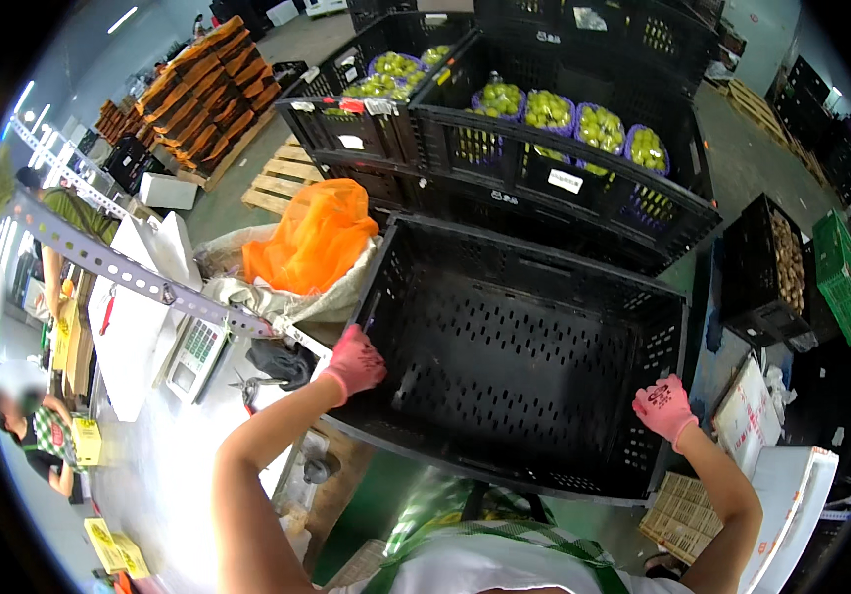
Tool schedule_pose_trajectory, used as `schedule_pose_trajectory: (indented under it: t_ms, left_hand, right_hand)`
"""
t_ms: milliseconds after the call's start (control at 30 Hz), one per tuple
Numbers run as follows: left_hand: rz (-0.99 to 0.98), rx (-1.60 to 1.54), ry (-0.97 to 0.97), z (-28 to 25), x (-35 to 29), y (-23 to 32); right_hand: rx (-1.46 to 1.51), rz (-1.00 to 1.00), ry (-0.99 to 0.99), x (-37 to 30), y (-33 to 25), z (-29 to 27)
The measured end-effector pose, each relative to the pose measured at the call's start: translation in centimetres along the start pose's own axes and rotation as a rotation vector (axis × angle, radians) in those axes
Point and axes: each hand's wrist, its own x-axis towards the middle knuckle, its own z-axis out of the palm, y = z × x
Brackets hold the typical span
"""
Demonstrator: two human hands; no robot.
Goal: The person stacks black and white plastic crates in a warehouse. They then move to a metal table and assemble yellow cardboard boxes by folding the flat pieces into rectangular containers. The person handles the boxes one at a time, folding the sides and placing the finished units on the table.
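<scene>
In front of me is a large black plastic crate (544, 269) with a slotted bottom and nothing lying in it. My left hand (354, 364), in a pink glove, is closed over the crate's left end wall. On the opposite end wall, my right hand (665, 408), gloved in pink too, has its fingers curled round the edge. The crate sits roughly level, its near wall close to my green checked apron (534, 540). What bears it from below is hidden.
Stacked black crates (564, 183) of bagged green fruit stand beyond. An orange mesh bag (312, 238) tops a sack at left. The white table (163, 475) carries scissors (249, 386) and a scale (196, 358). Brown produce fills a crate (787, 262) at right. Two people work far left.
</scene>
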Motion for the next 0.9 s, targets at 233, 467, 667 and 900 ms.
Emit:
schedule_pose_trajectory:
  t_ms: [233, 467, 667, 900]
  left_hand:
    - [0.102, 0.127, 0.594, -4.9, 3.3, 1.8]
    - [0.048, 0.146, 0.496, 0.7, 2.4, -3.0]
    - [-0.122, -0.241, 0.863, -4.2, -2.4, 3.5]
    - [-0.612, -1.092, 0.819, -1.4, -16.9, 14.2]
  right_hand:
    - [0.073, -0.134, 0.154, 1.9, -3.3, -4.0]
    - [-0.389, 0.022, -0.294, 0.7, -1.7, -2.5]
    - [-0.095, -0.039, -0.163, 0.6, -1.0, 0.3]
    - [0.489, -0.194, 0.219, 6.6, -8.2, -5.1]
